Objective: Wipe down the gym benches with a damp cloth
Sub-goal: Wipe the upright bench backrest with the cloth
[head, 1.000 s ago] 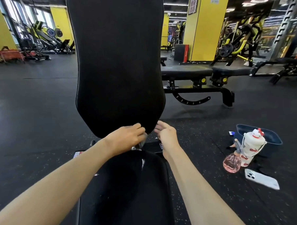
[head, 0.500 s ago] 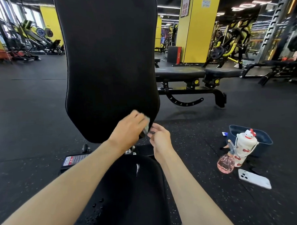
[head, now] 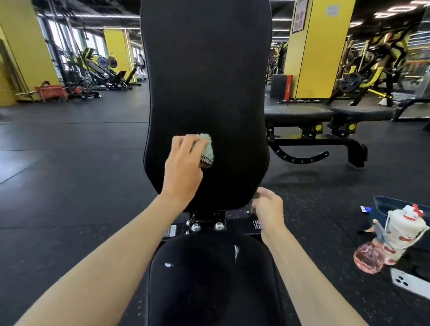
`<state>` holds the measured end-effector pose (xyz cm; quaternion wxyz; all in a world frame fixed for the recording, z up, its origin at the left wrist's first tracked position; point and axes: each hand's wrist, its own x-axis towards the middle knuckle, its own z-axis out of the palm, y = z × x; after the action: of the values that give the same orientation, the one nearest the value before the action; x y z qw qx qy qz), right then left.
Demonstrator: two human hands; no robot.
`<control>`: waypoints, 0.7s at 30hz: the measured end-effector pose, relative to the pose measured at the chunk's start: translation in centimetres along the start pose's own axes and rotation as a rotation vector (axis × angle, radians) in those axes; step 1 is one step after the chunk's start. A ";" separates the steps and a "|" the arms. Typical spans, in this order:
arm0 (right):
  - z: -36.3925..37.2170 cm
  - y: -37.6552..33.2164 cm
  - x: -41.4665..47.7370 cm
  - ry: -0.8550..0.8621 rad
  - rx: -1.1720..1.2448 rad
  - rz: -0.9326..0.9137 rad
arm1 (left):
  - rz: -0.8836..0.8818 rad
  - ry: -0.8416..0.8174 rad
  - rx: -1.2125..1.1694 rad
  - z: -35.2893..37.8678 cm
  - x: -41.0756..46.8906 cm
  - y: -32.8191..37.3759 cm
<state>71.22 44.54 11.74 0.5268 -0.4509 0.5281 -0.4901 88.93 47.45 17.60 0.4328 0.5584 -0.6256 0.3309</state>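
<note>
Left hand (head: 182, 169) grips pale green cloth (head: 204, 144) against black padded backrest (head: 205, 77); right hand (head: 269, 209) curled, hold unclear; blue plastic bin (head: 382, 208) hides its contents.

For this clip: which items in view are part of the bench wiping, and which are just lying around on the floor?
In use: green cloth, gripped by the left hand; upright backrest under the cloth; seat pad below it.
Lying about, on the floor at right: pink bottle, white flask, white phone, dark bin.

Backrest (head: 206, 77) top beyond upper edge.
</note>
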 end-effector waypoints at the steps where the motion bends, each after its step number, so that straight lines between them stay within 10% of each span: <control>1: 0.0 -0.1 -0.1 0.005 0.001 -0.003 | 0.070 -0.067 -0.011 0.4 -1.4 0.0; 5: 0.2 -0.3 -0.4 0.021 -0.022 -0.015 | 0.286 -0.269 -0.044 0.5 -5.9 -0.5; 12: -0.1 -0.2 -0.5 -0.001 0.002 0.005 | -0.313 0.166 -0.075 -2.5 -0.7 -3.4; 21: 0.0 -0.4 -0.6 -0.020 0.093 0.040 | 0.138 -0.207 -0.045 -3.0 -4.4 -3.4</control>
<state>71.27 45.13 12.18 0.5621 -0.4201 0.5084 -0.4991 92.81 51.36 14.59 0.3546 0.5354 -0.7110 0.2864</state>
